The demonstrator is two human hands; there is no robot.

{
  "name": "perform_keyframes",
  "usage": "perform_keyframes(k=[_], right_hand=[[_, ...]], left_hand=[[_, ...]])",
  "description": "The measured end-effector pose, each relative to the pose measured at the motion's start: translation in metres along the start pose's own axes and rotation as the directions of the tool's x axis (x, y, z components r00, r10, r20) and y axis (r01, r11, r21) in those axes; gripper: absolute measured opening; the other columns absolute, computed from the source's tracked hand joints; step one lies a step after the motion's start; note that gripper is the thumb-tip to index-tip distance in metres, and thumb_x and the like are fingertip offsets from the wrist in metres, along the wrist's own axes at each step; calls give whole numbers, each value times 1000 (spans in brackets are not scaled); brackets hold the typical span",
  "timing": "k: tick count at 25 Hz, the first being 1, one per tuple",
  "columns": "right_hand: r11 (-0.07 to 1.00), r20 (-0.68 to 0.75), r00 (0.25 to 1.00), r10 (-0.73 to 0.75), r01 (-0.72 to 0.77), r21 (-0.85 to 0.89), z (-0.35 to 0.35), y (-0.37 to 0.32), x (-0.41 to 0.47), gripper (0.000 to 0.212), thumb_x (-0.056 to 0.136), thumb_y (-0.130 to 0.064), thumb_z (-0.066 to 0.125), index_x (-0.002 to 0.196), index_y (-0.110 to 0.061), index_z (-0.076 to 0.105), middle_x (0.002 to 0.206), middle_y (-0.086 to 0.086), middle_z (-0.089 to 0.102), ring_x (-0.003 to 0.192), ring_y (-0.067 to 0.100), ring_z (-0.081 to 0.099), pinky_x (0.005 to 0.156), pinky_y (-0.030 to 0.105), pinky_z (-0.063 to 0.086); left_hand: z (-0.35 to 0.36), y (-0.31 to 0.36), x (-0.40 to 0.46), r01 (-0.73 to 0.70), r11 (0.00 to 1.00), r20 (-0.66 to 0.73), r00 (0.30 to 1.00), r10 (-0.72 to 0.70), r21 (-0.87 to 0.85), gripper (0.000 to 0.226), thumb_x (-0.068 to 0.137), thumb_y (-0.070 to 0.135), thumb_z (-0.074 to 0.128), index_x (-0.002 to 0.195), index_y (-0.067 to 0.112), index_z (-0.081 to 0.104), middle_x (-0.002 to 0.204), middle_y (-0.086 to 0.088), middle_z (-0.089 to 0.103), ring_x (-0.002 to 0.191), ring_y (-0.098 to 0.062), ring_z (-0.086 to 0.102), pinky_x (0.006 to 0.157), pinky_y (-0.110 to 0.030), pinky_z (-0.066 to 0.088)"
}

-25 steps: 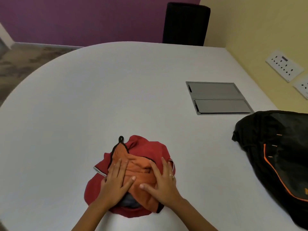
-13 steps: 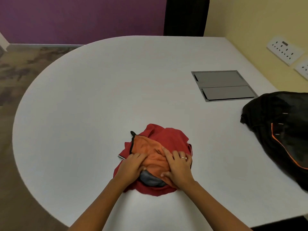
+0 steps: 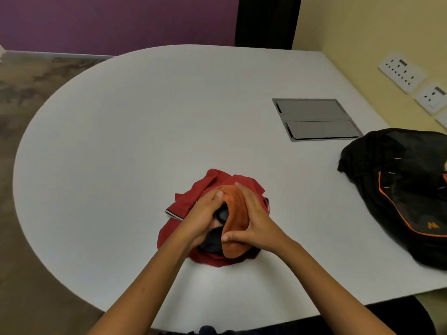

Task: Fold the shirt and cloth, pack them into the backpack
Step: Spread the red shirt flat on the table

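Lower centre, left hand (image 3: 202, 215) and right hand (image 3: 251, 220) grip the orange cloth (image 3: 235, 213), bunched on the red shirt (image 3: 212, 183); backpack (image 3: 401, 187) lies at the right table (image 3: 145, 131) edge; bare surface spreads upper left.

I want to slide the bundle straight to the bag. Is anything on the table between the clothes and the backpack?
Nothing visible: bare table lies between the clothes and the backpack.

I see both forearms reaching forward and converging; my left hand (image 3: 202, 213) curls its fingers inward, my right hand (image 3: 251, 217) cups with thumb extended leftward.
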State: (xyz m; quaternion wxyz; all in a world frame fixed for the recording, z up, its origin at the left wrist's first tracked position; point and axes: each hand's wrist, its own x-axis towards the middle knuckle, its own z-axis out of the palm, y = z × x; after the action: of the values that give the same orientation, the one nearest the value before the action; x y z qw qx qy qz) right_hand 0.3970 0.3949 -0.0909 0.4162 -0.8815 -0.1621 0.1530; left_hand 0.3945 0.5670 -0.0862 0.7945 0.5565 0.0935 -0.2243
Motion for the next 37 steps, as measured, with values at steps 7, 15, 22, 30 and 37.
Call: perform_keyframes(k=[7, 15, 22, 30, 37], right_hand=[[999, -413, 910, -34, 38, 1, -39, 19, -19, 49, 73, -8, 69, 118, -23, 60, 113, -11, 62, 103, -1, 56, 88, 8, 41], [946, -652, 756, 48, -244, -214, -117, 105, -30, 44, 81, -3, 55, 120, -22, 59, 116, -3, 58, 100, 13, 53, 77, 24, 43], [695, -670, 661, 336, -655, -297, -142, 212, -11, 49, 86, -5, 54, 134, -10, 43, 129, 22, 47, 117, 49, 43, 85, 57, 45], [780, -355, 903, -242, -36, -624, -40, 152, 16, 76, 85, -59, 51, 146, -20, 28, 152, 15, 29, 138, 35, 28, 101, 52, 29], [779, -145, 862, -485, 350, -521, 42, 89, 6, 69, 86, -64, 53, 140, -23, 38, 152, 9, 33, 138, 28, 33, 101, 47, 35]], left_hand=[[0, -32, 8, -197, 851, -132, 946, 295, 486, 29, 96, 36, 49, 122, 21, 53, 126, 2, 59, 118, -13, 54, 102, -41, 44], [-28, -110, 29, 179, 38, -175, 980, -89, 983, 96, 87, 64, 47, 144, 37, -25, 151, -4, -37, 145, -32, -17, 115, -55, 7], [-32, -119, 31, 180, -25, -181, 983, -36, 983, 99, 87, 67, 42, 134, 29, -37, 144, -5, -44, 145, -33, -15, 115, -54, 9], [-50, -118, 34, 16, -88, -4, 992, 129, 996, 114, 60, 17, 81, 146, 23, 6, 149, -31, 21, 122, -49, 46, 78, -43, 56], [-60, -66, 45, 29, 433, -177, 936, 305, 901, 43, 86, 26, 63, 122, 26, 41, 92, -1, 65, 72, -9, 62, 62, -19, 45]])
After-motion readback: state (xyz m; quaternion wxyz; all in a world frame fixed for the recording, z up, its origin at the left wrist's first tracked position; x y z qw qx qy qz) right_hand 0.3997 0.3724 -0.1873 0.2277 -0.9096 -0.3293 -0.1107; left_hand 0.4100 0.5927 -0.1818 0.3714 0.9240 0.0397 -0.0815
